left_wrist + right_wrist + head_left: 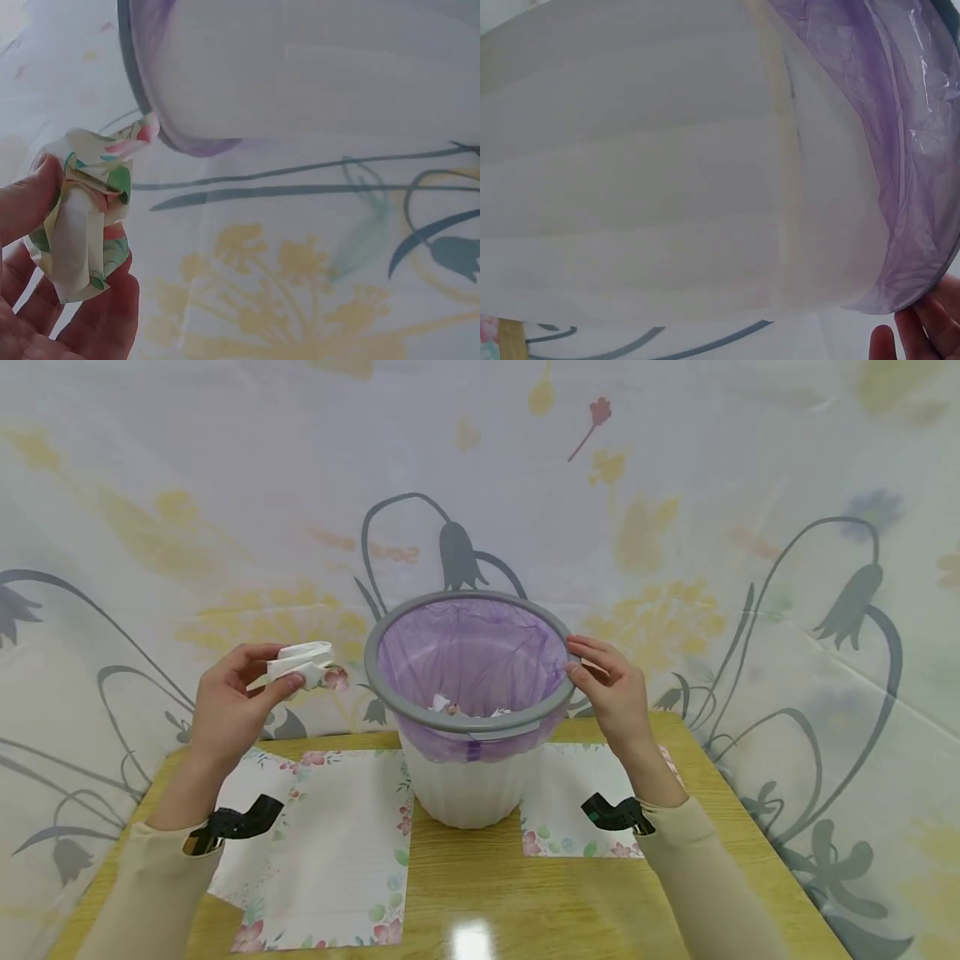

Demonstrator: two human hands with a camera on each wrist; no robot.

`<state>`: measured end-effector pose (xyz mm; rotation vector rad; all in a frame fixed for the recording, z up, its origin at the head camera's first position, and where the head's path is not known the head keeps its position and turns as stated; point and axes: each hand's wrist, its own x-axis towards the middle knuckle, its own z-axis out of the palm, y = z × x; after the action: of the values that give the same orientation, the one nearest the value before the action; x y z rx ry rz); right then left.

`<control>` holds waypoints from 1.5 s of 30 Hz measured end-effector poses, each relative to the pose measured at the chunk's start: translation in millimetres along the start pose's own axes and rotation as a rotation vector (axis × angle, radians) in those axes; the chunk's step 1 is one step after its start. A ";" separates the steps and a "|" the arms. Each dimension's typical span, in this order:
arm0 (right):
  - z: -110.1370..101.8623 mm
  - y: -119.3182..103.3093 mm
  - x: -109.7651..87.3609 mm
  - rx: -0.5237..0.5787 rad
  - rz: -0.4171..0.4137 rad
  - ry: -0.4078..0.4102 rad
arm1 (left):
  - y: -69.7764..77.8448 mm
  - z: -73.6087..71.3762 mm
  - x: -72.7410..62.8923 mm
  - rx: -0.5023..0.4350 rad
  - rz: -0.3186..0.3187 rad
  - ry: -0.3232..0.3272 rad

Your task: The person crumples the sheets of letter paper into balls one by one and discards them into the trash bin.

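A white trash bin (467,793) with a grey rim (378,683) stands upright on the table, lined with a purple bag (480,652). Left of the rim, my left hand (236,706) pinches a crumpled sheet of floral paper (303,662) between thumb and fingers, raised above the table. The left wrist view shows the folds of this crumpled paper (82,217) close to the bin's edge. On the opposite side, my right hand (611,689) holds the rim with thumb and fingertips. Fingers of the right hand (926,322) appear at the bag-covered edge in the right wrist view.
Inside the bin lie some crumpled white scraps (442,703). Flat floral-bordered sheets (337,852) overlap on the table's left side, and another sheet (573,802) lies to the right, partly behind the bin. A flower-printed cloth (480,468) hangs behind the wooden table (480,877).
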<state>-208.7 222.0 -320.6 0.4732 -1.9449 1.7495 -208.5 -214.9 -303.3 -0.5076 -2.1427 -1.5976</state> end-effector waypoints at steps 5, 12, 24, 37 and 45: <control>0.5 1.6 -0.9 0.024 -0.007 0.018 | 19.0 -0.9 15.3 0.025 -0.007 -0.044; 1.0 3.0 -2.6 0.021 -0.007 0.030 | 35.9 5.3 34.1 0.005 -0.007 -0.095; 1.5 6.6 -3.6 0.025 0.007 0.033 | 53.4 34.1 66.9 0.087 0.038 -0.295; 0.2 5.9 -3.3 0.034 0.011 0.035 | 61.1 65.5 102.9 0.314 0.059 -0.605; -1.7 5.8 -3.5 0.052 0.013 0.033 | 66.3 81.9 121.5 0.416 -0.006 -0.839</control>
<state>-208.8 224.2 -327.2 0.4479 -1.8870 1.8086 -286.0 -113.0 -205.9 -1.1705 -2.9608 -0.9498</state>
